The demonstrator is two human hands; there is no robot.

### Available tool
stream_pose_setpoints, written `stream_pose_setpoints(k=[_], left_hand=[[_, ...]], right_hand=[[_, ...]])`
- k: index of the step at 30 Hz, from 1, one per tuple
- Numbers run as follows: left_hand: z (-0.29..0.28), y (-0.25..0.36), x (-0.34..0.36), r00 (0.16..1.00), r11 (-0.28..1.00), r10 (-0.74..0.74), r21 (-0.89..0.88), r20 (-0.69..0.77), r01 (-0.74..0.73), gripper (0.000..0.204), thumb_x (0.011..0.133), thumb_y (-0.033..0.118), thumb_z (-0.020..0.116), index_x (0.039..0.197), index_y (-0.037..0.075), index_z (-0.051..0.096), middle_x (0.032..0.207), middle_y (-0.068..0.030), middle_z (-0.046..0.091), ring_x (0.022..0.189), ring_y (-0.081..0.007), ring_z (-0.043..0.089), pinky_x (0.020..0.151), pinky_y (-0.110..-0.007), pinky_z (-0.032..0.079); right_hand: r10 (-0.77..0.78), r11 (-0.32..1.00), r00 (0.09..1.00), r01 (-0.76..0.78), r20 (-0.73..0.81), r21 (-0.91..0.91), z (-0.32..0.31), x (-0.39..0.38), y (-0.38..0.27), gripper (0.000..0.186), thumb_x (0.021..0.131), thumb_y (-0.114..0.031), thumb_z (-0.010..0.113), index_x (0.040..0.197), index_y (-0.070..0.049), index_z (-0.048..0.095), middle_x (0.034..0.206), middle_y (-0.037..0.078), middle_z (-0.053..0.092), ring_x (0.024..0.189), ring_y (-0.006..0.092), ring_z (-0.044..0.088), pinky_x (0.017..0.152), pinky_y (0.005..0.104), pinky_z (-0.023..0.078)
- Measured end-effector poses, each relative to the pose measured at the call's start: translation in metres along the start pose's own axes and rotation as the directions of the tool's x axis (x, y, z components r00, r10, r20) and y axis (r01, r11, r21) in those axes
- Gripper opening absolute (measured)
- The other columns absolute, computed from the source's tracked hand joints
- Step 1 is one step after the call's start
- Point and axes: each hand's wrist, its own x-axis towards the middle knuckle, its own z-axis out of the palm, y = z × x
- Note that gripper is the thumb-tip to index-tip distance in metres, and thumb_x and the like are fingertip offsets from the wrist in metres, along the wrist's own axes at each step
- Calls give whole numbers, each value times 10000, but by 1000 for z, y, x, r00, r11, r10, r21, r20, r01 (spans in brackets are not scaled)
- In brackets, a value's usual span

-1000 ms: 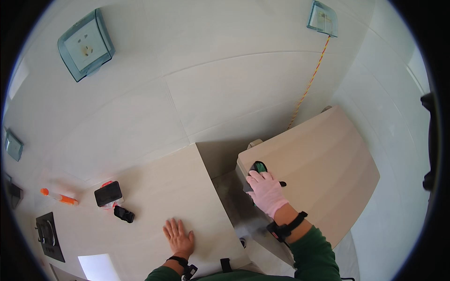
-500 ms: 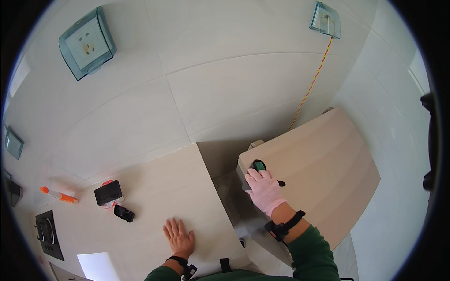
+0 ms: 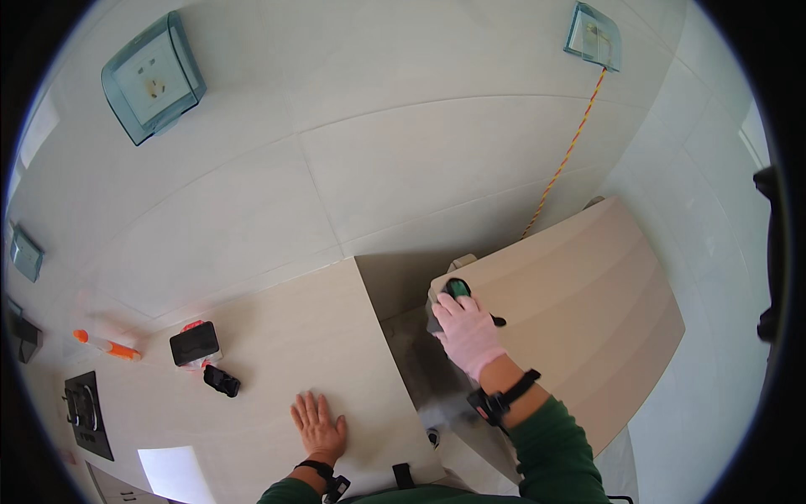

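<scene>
My right hand (image 3: 466, 336), in a pink glove, grips a black and green handheld tool (image 3: 457, 287) at the left edge of a pale beige panel (image 3: 588, 328); the tool's underside is hidden. My left hand (image 3: 319, 424) lies bare and flat, fingers apart, on the beige counter (image 3: 336, 319). Left of it are a black phone-like device (image 3: 221, 380), a dark rectangular item on red-and-white packaging (image 3: 194, 343) and an orange-and-white bottle (image 3: 106, 344) lying on its side.
A black hob (image 3: 88, 424) sits at the far left. Clear-covered sockets (image 3: 153, 77) are on the tiled wall (image 3: 395, 168); a yellow-red cord (image 3: 565, 151) drops from the right one (image 3: 593, 36) behind the panel. A shadowed gap (image 3: 403, 353) separates counter and panel.
My right hand and the tool have moved a little up and leftward along the panel's edge. My left hand stays put. The view has shifted slightly.
</scene>
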Motion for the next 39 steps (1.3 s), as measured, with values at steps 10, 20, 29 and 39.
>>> stream_pose_setpoints(k=[10,20,29,39], left_hand=[[3,-1,-1,1000,1000,-27,-7,11,27,688,835,371,602,1393,-2,450,1516,-252,312,1462,-423,143,1194,-552,37],[1,-1,1,1000,1000,11,13,-19,-11,694,819,359,606,1383,-13,447,1508,-260,320,1457,-432,152,1191,-559,50],[3,-16,10,999,987,5,-161,-47,-12,592,811,279,656,1312,7,495,1444,-248,390,1408,-434,244,1168,-567,130],[3,4,130,949,946,-314,-89,-31,311,586,924,304,538,1431,45,402,1556,-173,277,1475,-353,135,1194,-524,48]], right_hand=[[-45,999,999,45,-6,-20,-11,-28,1,444,803,-293,711,1184,-99,592,1287,36,541,1093,243,530,973,401,423],[50,998,998,-50,-24,30,2,-6,1,446,800,-281,717,1185,-93,594,1295,39,540,1106,247,524,983,406,419],[67,997,998,-67,7,26,-4,-1,-2,429,813,-276,711,1182,-94,590,1262,41,549,1093,241,531,982,416,413],[123,992,992,-123,-1,15,-19,-56,-10,431,822,-346,701,1161,-105,588,1203,43,558,1045,250,551,958,408,422]])
